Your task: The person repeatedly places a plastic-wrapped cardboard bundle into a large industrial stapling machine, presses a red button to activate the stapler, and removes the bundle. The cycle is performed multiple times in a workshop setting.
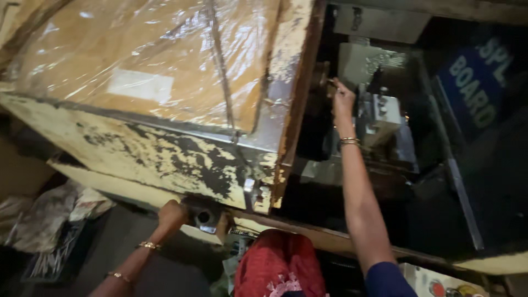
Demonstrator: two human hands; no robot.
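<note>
Workshop: worn, paint-chipped machine

Gold bangles, blue sleeve, red garment.

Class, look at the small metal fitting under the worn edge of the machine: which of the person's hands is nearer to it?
Left. The left hand rests right beside the metal fitting under the machine's worn edge. The right hand is far off, reaching up into the dark opening.
</note>
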